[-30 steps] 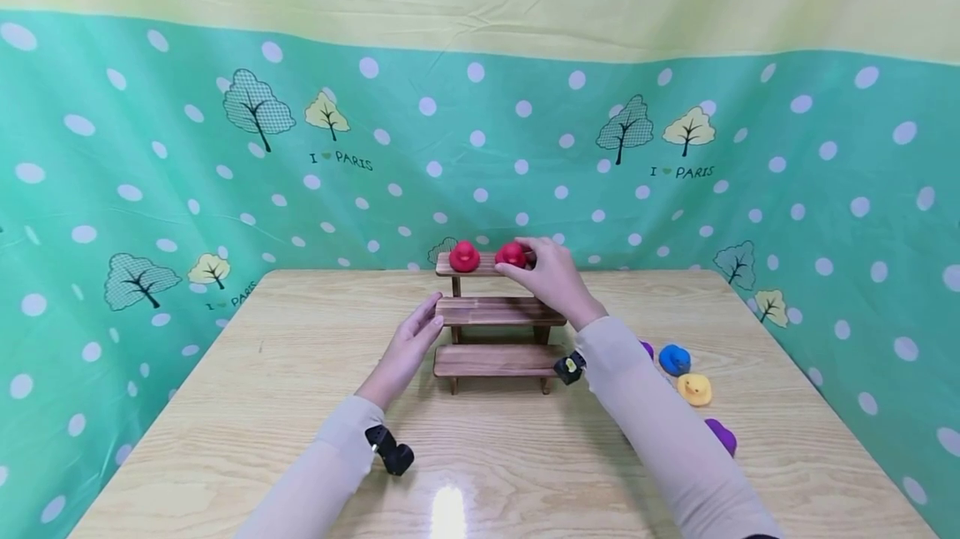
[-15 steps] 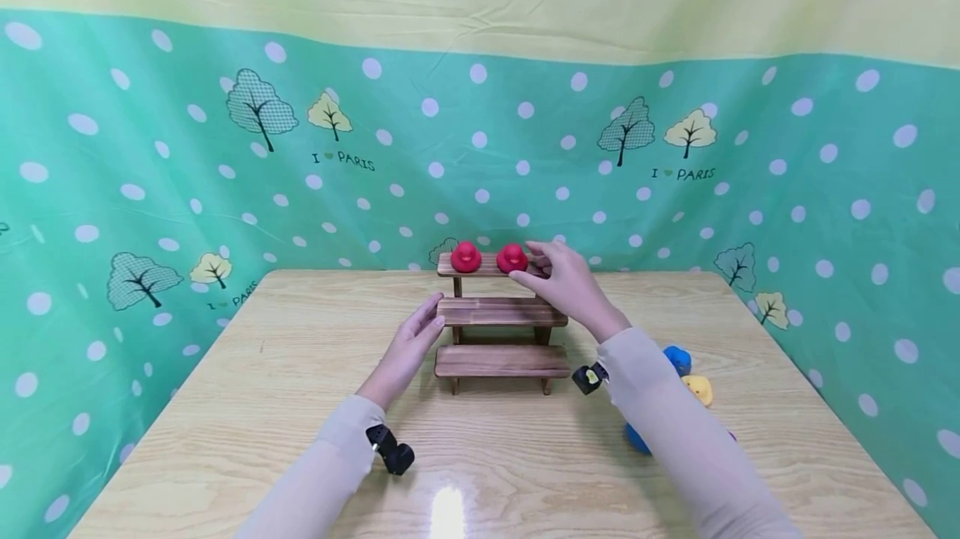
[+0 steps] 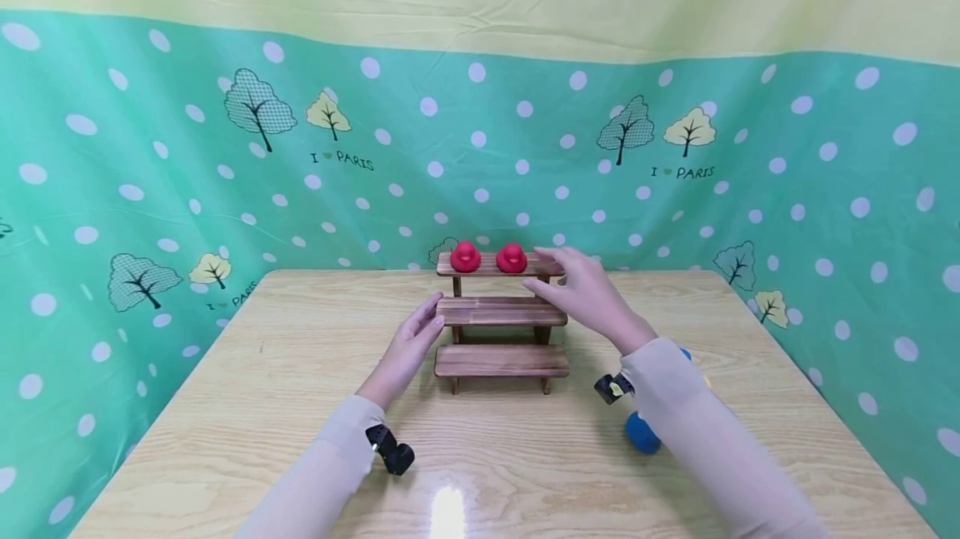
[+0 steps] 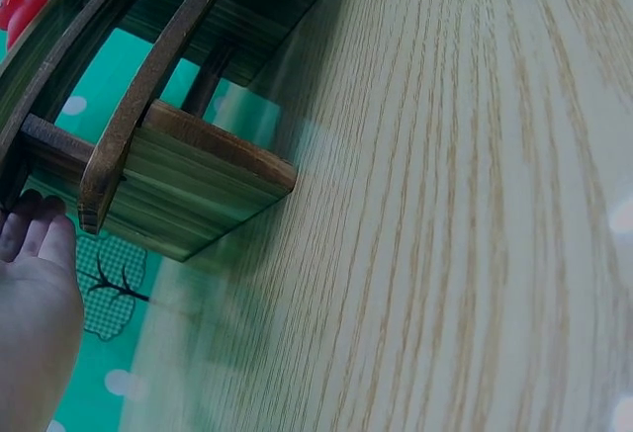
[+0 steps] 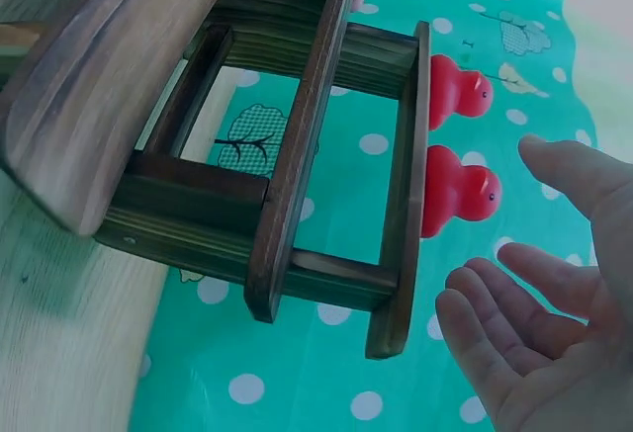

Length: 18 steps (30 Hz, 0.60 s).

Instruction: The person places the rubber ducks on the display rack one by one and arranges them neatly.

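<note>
Atop the wooden stand [image 3: 501,311], near its middle, a red duck [image 3: 512,258], just left of the right hand [image 3: 588,293]: the nearer hand, fingers and thumb spread wide, holding nothing. Farther left along the stand's long axis, a second red duck [image 3: 466,257]. At the stand's left end, the left hand [image 3: 405,347], fingers extended, contact likely.
</note>
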{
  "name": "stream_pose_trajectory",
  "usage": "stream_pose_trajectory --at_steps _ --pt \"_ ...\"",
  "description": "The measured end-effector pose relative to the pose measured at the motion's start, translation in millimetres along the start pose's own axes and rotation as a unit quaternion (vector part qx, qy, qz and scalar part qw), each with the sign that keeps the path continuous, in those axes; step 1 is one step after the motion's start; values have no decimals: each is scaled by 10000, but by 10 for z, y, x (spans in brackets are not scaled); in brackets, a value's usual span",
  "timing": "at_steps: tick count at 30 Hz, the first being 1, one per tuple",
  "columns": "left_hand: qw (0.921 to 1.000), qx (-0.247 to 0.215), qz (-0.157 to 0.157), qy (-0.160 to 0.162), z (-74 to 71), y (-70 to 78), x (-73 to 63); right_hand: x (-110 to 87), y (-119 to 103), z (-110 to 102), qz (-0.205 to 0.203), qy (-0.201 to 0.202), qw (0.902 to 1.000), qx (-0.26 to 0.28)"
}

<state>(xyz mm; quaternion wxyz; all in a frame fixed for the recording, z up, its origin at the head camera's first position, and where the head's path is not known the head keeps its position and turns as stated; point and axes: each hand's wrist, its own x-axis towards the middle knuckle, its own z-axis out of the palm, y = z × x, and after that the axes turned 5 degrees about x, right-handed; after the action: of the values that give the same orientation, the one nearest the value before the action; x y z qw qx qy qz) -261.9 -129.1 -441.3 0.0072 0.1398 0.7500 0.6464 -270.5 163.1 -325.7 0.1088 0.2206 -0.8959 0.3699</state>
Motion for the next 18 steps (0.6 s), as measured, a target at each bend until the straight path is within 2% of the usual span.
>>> stream_pose_trajectory --at_steps 11,18 --pt "10000 -33 -48 8 11 11 9 -185 28 -112 -84 -42 10000 12" --pt "9999 -116 -62 15 17 10 9 -350 112 -181 154 -178 9997 55"
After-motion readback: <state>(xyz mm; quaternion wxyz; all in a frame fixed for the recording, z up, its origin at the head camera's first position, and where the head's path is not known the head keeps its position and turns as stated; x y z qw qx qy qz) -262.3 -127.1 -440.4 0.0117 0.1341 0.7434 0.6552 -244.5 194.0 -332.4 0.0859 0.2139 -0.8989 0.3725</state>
